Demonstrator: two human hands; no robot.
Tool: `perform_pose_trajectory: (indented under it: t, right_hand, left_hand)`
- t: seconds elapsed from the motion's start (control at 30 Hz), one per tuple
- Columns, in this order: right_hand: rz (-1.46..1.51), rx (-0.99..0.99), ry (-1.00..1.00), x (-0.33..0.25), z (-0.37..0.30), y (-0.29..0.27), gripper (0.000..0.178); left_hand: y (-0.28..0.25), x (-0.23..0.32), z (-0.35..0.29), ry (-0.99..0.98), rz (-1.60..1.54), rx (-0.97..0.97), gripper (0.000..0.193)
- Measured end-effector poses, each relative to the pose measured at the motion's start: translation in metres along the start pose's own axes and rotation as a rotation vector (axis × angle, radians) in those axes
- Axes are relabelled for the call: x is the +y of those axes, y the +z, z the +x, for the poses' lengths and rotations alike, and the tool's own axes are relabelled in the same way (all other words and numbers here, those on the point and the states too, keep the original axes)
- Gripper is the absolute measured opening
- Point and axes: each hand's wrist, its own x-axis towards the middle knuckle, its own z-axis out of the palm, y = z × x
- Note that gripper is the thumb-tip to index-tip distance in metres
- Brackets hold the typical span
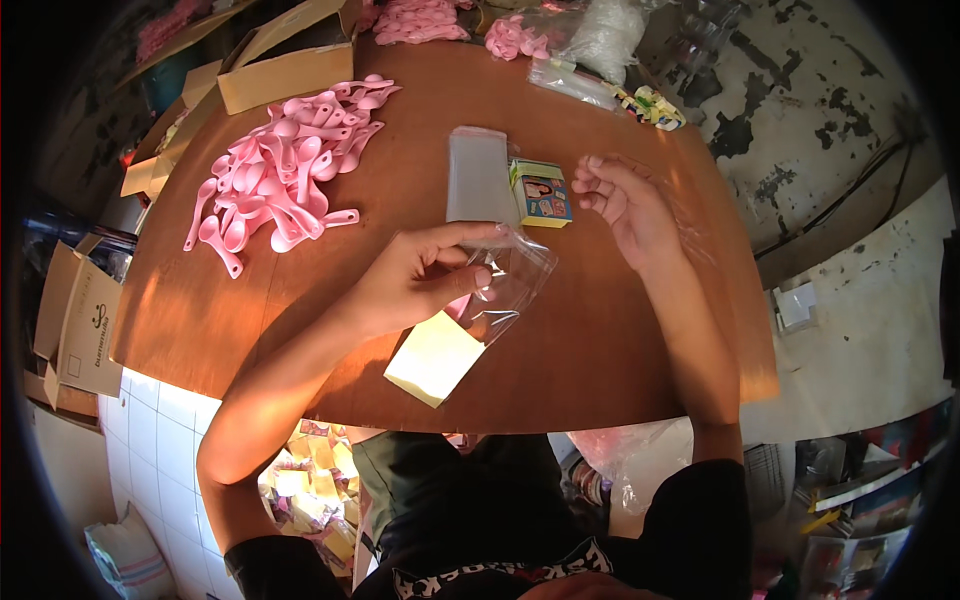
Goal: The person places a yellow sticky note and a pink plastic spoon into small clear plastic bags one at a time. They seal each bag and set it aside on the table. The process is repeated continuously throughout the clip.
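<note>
My left hand (415, 275) pinches a clear plastic bag (520, 270) between thumb and fingers above the near middle of the table. Inside or against the bag are a pale yellow card (435, 358) and a bit of a pink spoon (458, 306), mostly hidden by my hand. To the right, my right hand (630, 205) is raised with loosely bent fingers and nothing in them. Beside it lies a stack of printed cards (545, 205) with yellow edges. A pile of clear bags (475, 175) lies just left of that stack.
A heap of pink spoons (280, 170) covers the table's left side. An open cardboard box (290, 75) stands behind it. More pink pieces (420, 18) and clear plastic packs (570, 82) lie along the far edge. Below the near edge, many yellow-carded packets (318, 470) are piled.
</note>
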Motion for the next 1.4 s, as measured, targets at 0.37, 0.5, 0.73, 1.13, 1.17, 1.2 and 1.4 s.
perform_pose_trajectory:
  t: [0.37, 0.5, 0.73, 1.13, 1.17, 1.2, 1.4]
  right_hand:
    - [-0.972, -0.246, -0.597, -0.009, -0.052, 0.037, 0.02]
    - [-0.983, -0.223, -0.624, -0.004, -0.053, 0.052, 0.019]
    - [-0.954, -0.272, -0.551, 0.001, -0.047, 0.051, 0.011]
    - [-0.278, -0.16, 0.265, -0.021, 0.017, -0.11, 0.019]
    - [-0.534, 0.002, 0.22, -0.026, 0.025, -0.141, 0.017]
    - [-0.782, 0.161, 0.173, -0.024, 0.03, -0.166, 0.016]
    - [-1.567, 0.427, -0.293, 0.009, 0.016, -0.211, 0.012]
  left_hand:
    - [0.003, -0.001, -0.001, -0.131, 0.093, -0.041, 0.047]
    - [0.004, -0.002, -0.001, -0.108, 0.105, -0.059, 0.049]
    - [0.006, 0.001, 0.002, -0.143, 0.257, -0.115, 0.051]
    - [-0.002, -0.014, 0.003, -0.011, 0.024, 0.059, 0.048]
    - [-0.001, -0.014, 0.005, -0.003, 0.027, 0.057, 0.047]
    - [-0.001, -0.014, 0.006, -0.004, 0.025, 0.055, 0.047]
    - [0.002, -0.012, 0.004, -0.06, 0.068, 0.001, 0.047]
